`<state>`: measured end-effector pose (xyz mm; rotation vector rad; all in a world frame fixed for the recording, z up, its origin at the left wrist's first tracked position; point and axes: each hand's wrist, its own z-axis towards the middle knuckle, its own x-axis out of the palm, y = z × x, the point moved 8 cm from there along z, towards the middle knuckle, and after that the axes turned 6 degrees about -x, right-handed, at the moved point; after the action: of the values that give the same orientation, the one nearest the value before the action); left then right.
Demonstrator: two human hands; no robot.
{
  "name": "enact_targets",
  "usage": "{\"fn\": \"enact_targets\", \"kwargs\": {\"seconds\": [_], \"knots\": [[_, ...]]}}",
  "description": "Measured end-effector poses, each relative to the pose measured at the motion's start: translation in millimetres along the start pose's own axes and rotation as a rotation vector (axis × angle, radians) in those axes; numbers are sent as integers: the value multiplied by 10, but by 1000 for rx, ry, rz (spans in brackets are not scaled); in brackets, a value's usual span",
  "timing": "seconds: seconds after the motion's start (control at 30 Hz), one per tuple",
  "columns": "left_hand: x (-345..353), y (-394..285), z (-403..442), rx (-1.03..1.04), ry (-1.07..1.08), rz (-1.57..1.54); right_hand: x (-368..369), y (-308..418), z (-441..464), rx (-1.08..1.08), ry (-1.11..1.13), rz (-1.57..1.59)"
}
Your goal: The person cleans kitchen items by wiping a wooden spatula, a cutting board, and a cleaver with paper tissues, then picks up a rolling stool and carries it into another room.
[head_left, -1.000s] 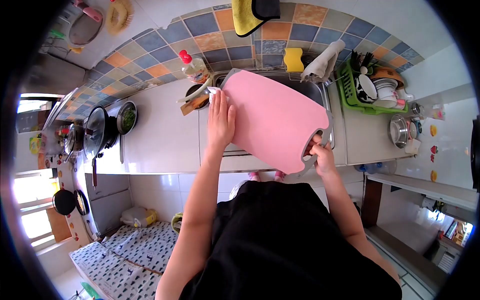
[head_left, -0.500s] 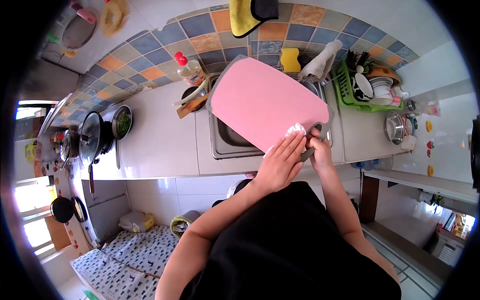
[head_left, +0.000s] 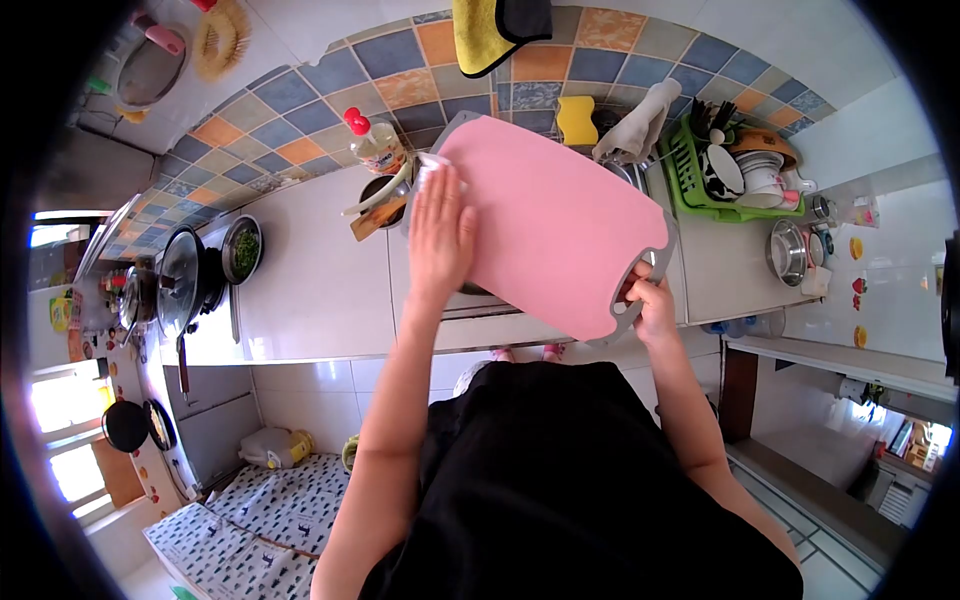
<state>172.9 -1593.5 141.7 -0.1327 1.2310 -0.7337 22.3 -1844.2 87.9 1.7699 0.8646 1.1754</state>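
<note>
A pink cutting board (head_left: 555, 225) with a grey rim is tilted over the sink. My right hand (head_left: 650, 305) has its fingers through the handle hole at the board's lower right corner and grips the grey handle. At the board's left edge, my left hand (head_left: 438, 240) presses a crumpled white tissue (head_left: 432, 165) against the surface, its fingers straight and close together. The tissue shows past the fingertips; the rest is under the hand. Most of the sink is hidden behind the board.
Left of the board are a pot with wooden utensils (head_left: 378, 215) and a red-capped bottle (head_left: 378, 145). A yellow sponge (head_left: 577, 120) and a grey cloth (head_left: 640, 125) are behind it. A green dish rack (head_left: 690, 185) stands right; a pan of greens (head_left: 242, 250) is left.
My left hand swept the tissue to the board's lower right corner, then back to its left edge. The board swung and tilted in my right hand, which kept its grip.
</note>
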Motion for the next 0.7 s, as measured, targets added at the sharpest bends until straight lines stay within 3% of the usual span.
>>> {"fn": "enact_targets", "kwargs": {"seconds": [0.07,0.17,0.3,0.6,0.7], "knots": [[7,256,37,-57,-27,29,-31,9,-17,13,-8,0],[76,504,9,-200,38,-300,-54,53,-56,39,-18,-22],[-47,406,-149,-265,-91,-266,-76,51,-66,39,-64,-5],[-71,231,-280,-176,-116,-172,-144,72,-85,46,-46,-70],[74,8,-373,-175,-8,-332,-81,22,-45,34,-77,-77]]}}
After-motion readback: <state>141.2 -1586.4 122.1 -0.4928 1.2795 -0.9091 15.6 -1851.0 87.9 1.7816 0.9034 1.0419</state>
